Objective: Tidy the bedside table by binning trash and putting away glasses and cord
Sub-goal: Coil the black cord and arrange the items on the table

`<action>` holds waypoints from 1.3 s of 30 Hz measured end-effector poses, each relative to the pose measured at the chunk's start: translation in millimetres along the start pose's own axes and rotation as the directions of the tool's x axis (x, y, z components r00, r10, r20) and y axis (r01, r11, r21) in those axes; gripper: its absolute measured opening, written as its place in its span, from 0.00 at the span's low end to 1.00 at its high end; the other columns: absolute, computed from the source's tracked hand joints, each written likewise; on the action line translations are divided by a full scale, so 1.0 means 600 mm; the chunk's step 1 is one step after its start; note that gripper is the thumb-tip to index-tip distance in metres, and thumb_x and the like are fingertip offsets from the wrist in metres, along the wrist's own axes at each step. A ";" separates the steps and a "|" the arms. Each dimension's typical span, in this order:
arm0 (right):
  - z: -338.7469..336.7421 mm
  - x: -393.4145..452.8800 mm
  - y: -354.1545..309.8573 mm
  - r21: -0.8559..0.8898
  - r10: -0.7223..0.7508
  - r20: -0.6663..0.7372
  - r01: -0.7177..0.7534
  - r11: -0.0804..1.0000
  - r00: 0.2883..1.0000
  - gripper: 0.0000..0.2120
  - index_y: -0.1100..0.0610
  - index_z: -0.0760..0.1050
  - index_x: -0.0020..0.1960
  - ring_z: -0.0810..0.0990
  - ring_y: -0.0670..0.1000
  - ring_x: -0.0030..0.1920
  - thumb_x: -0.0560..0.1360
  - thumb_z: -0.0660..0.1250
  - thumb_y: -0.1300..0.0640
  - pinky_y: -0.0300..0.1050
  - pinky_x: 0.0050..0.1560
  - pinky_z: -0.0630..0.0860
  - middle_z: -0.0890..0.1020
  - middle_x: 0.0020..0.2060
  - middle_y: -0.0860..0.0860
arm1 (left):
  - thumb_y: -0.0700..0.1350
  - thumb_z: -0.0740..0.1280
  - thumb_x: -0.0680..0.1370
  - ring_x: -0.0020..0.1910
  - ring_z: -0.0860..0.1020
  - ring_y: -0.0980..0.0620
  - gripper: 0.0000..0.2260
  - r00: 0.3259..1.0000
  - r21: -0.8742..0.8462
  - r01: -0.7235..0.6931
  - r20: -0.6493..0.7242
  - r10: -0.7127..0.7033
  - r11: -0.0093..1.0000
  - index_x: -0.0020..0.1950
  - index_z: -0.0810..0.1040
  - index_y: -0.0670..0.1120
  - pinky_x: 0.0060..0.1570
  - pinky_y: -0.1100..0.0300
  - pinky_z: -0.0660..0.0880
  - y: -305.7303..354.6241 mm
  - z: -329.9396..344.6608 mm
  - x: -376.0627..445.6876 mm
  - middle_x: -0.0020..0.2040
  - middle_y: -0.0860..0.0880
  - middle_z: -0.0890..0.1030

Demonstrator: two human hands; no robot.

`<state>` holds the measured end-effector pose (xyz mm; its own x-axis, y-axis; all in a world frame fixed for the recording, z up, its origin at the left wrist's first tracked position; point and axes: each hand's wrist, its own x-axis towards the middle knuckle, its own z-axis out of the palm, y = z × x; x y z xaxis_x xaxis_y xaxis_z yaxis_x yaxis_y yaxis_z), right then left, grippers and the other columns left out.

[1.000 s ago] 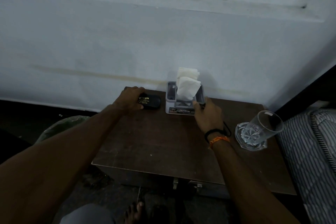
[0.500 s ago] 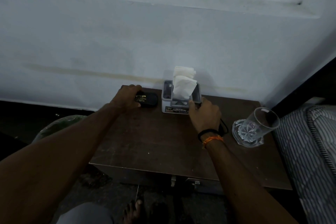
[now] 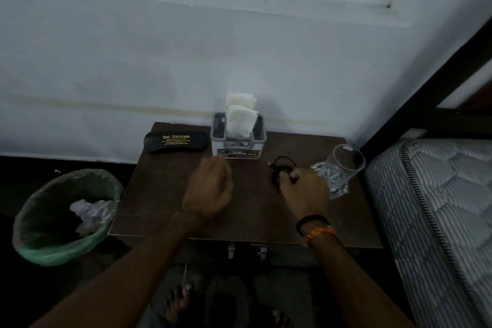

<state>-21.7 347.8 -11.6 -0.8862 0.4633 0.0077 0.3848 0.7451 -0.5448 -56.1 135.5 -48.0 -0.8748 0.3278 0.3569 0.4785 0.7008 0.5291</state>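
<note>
A dark brown table (image 3: 165, 202) is set against a pale wall (image 3: 186, 56). At the table's back edge a grey tissue holder (image 3: 238, 138) is placed, with white tissues (image 3: 239, 117) standing up out of it. Just left of the holder a closed black glasses case (image 3: 175, 142) printed "Sai Opticals" is laid flat. In front of the holder and to its right, a black cord (image 3: 282, 165) is bunched on the table top, and the right hand (image 3: 303, 192) is closed over it, the fingers clamped on the cord. Further right of the holder, close to the table's right edge, a clear drinking glass (image 3: 342, 168) is seen. The left hand (image 3: 210, 189) is blurred above the table in front of the holder; whether its fingers are apart or together cannot be told. On the floor beyond the table's left edge, a bin with a green liner (image 3: 32, 242) is seen, crumpled paper (image 3: 90, 214) lying inside. A striped mattress (image 3: 439, 208) lies at the table's right.
</note>
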 end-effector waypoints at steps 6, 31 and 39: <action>-0.065 -0.002 0.101 -0.037 0.339 -0.039 -0.340 0.940 0.940 0.23 0.59 0.80 0.55 0.81 0.62 0.55 0.69 0.73 0.42 0.48 0.50 0.76 0.83 0.54 0.58 | 0.45 0.68 0.74 0.51 0.75 0.47 0.10 0.977 -0.086 -0.165 0.123 0.175 0.983 0.53 0.77 0.45 0.52 0.55 0.71 0.127 0.095 0.049 0.51 0.46 0.78; -0.050 0.134 0.189 0.304 0.121 0.057 -0.133 0.943 0.991 0.30 0.49 0.78 0.61 0.83 0.54 0.53 0.60 0.81 0.52 0.45 0.57 0.77 0.85 0.53 0.51 | 0.41 0.66 0.71 0.47 0.81 0.46 0.13 0.824 -0.272 0.443 0.499 -0.268 0.854 0.54 0.78 0.42 0.46 0.52 0.82 0.251 0.212 0.144 0.49 0.44 0.83; -0.033 0.179 0.184 0.370 0.121 0.034 -0.125 0.921 0.992 0.26 0.49 0.79 0.58 0.82 0.49 0.50 0.62 0.80 0.52 0.45 0.57 0.78 0.85 0.50 0.49 | 0.38 0.68 0.71 0.50 0.82 0.43 0.12 0.840 -0.222 0.345 0.505 -0.196 0.912 0.54 0.81 0.40 0.51 0.52 0.80 0.241 0.204 0.192 0.50 0.41 0.84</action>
<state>-69.1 489.2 -54.7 -0.8416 0.5331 -0.0869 0.3694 0.4506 -0.8127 -97.0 352.1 -24.3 -0.8675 0.4586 -0.1926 0.1512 0.6120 0.7763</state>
